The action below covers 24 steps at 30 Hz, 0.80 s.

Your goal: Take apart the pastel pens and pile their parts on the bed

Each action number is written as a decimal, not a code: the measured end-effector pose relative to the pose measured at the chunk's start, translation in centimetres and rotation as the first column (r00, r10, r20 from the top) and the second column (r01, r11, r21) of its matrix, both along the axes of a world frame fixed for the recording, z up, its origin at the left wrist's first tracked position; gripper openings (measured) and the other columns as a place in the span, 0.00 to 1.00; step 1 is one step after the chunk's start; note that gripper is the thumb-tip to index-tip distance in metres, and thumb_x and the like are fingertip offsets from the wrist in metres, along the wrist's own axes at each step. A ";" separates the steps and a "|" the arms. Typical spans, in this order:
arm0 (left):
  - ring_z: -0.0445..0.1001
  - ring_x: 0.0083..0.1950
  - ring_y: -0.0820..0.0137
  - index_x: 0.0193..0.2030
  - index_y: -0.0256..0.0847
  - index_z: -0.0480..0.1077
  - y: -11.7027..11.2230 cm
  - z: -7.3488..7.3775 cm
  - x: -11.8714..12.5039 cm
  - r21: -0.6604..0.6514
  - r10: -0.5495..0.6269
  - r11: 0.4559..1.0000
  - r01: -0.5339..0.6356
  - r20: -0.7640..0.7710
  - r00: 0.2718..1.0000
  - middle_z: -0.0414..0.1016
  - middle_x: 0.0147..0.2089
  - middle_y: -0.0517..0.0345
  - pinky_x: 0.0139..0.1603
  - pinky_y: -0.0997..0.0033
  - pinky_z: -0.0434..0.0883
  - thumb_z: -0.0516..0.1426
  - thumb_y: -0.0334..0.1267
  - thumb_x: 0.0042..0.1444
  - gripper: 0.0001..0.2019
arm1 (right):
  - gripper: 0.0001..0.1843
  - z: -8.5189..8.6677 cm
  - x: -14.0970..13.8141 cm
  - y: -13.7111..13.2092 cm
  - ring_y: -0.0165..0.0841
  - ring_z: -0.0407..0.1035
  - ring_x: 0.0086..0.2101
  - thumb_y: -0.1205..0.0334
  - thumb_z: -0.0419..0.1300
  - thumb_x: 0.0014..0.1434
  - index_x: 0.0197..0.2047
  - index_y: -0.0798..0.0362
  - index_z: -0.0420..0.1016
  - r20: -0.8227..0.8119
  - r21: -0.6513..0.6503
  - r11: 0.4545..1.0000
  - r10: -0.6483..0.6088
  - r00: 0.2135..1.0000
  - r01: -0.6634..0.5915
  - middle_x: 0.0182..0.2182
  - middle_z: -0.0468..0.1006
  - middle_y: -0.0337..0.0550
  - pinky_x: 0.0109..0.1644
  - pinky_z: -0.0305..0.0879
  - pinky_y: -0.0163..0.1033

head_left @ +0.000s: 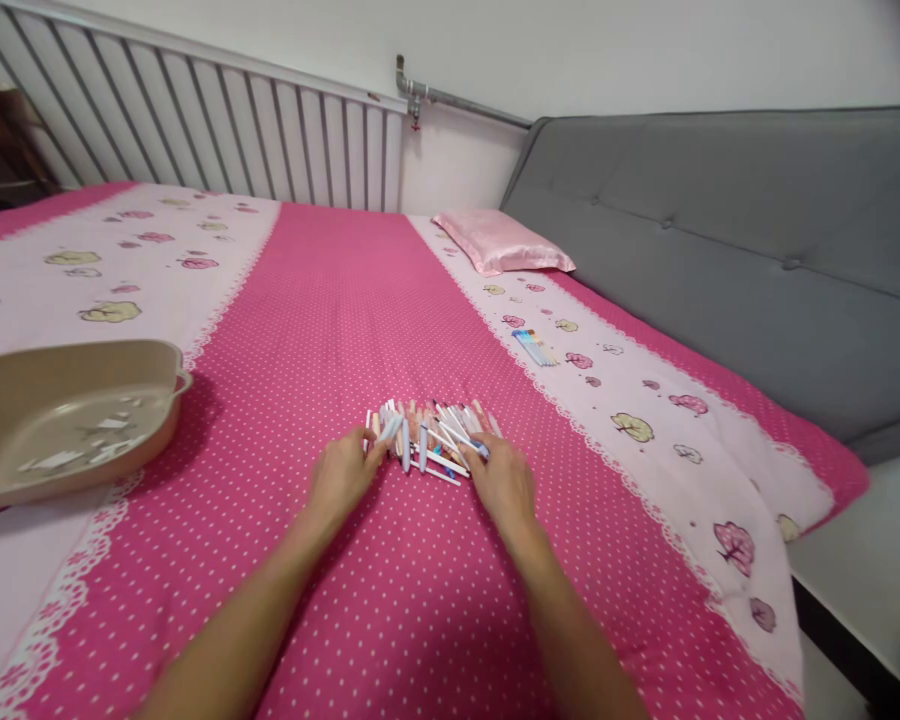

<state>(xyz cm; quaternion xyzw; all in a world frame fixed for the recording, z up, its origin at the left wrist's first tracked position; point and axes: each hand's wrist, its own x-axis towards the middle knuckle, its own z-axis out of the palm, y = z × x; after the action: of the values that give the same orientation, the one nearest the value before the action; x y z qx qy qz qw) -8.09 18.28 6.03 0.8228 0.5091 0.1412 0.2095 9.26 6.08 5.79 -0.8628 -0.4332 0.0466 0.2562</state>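
Observation:
A heap of thin pens (435,432), mostly white with coloured caps, lies on the pink dotted bedsheet (330,330) in front of me. My left hand (343,476) rests at the heap's left side, fingers curled round one white pen. My right hand (502,482) sits at the heap's right side, fingers pinched on a pen with a blue end. Both forearms reach in from the bottom edge.
A beige plastic tray (75,420) holding paper scraps sits at the left. A small bundle of coloured pens (534,346) lies farther right on the pale patterned strip. A pink pillow (501,243) and grey sofa back (727,250) lie beyond; the bed edge drops off at right.

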 end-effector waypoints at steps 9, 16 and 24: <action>0.75 0.35 0.58 0.45 0.35 0.70 0.4 0.2 -0.2 0.013 -0.033 0.999 0.035 -0.134 0.990 0.78 0.35 0.42 0.29 0.71 0.58 0.40 0.51 0.61 0.26 | 0.30 -0.6 1.8 0.5 0.44 0.65 0.50 0.76 0.46 0.51 0.59 0.63 0.62 -0.100 0.155 0.988 0.045 0.994 -0.029 0.50 0.70 0.61 0.53 0.61 0.45; 0.74 0.33 0.60 0.37 0.39 0.72 1.3 -0.1 -0.3 0.045 0.103 0.994 -0.096 -0.172 0.980 0.77 0.32 0.48 0.27 0.71 0.56 0.41 0.51 0.60 0.23 | 0.27 -2.4 4.0 2.2 0.39 0.67 0.50 0.77 0.45 0.53 0.55 0.60 0.66 -0.157 0.323 0.945 0.009 0.988 0.043 0.50 0.73 0.55 0.55 0.61 0.44; 0.69 0.28 0.64 0.34 0.38 0.71 3.1 -0.9 -1.5 0.269 0.313 0.922 -0.278 -0.099 0.945 0.71 0.25 0.51 0.26 0.71 0.53 0.41 0.52 0.60 0.24 | 0.24 -3.7 8.1 -1.2 0.37 0.67 0.52 0.64 0.44 0.62 0.61 0.59 0.59 -0.224 0.283 0.957 0.128 0.966 -0.061 0.54 0.71 0.54 0.56 0.62 0.46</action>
<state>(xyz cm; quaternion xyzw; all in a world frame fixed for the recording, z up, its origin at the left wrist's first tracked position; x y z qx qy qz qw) -9.55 21.37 5.17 0.7641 0.6189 0.1767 0.0435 17.38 4.92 2.09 -0.7854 -0.4423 0.1026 0.4207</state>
